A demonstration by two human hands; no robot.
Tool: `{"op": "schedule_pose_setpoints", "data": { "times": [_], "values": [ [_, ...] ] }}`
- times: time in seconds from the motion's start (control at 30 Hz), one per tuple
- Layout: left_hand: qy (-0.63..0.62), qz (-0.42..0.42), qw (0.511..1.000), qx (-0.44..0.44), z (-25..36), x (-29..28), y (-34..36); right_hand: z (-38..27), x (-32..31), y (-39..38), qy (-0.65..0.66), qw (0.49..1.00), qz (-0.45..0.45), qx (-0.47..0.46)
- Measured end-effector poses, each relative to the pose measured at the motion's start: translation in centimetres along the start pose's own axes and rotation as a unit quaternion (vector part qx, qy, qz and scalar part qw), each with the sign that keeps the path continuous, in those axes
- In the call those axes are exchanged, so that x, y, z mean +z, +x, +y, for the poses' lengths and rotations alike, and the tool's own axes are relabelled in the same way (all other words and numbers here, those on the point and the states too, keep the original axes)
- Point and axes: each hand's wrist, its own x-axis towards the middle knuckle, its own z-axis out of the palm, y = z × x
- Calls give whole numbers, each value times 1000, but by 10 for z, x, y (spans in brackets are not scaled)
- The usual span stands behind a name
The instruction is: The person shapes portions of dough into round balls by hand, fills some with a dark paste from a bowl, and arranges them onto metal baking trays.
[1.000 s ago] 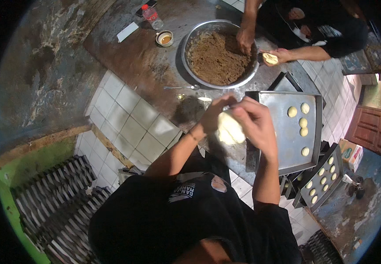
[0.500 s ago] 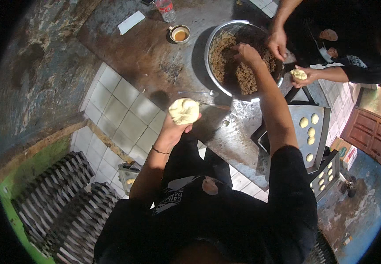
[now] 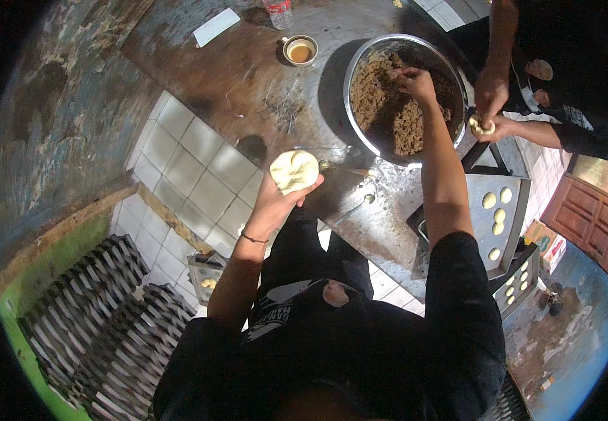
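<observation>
A flat, pale yellow dough round (image 3: pixel 294 172) rests on the fingers and palm of my left hand (image 3: pixel 274 203), whose thumb curls against its edge. It is held out over the near edge of the table. My right hand (image 3: pixel 417 85) reaches into a large steel bowl (image 3: pixel 352 116), its fingers bunched at the crumbly brown filling (image 3: pixel 408 130). How much filling lies between those fingers is hard to see. Across the bowl's right side, a co-worker's two hands (image 3: pixel 493 98) pinch a smaller piece of dough (image 3: pixel 482 126).
To the right, a metal tray (image 3: pixel 483 210) carries several dough balls, with another tray (image 3: pixel 521 284) below it. A cup of brown liquid (image 3: pixel 299 51), a plastic bottle (image 3: pixel 279 14) and spoons (image 3: pixel 368 198) lie on the table (image 3: pixel 248 91). Stacked dark slatted racks (image 3: pixel 86 309) stand lower left.
My right hand has shifted slightly within the bowl, fingers still at the filling. The co-worker's upper hand has come down onto their dough. The whole view has shifted slightly.
</observation>
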Motion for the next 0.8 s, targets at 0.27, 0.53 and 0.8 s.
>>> {"op": "schedule_pose_setpoints", "data": {
  "times": [0.27, 0.53, 0.8],
  "values": [
    [73, -42, 995, 48, 6, 36, 41, 54, -21, -95, -345, 920, 35, -180],
    [34, -64, 996, 60, -15, 85, 20, -12, -66, -211, 84, 947, -309, -8],
    [272, -127, 903, 306, -19, 174, -8, -54, -92, -343, 246, 917, -295, -108]
  ]
}}
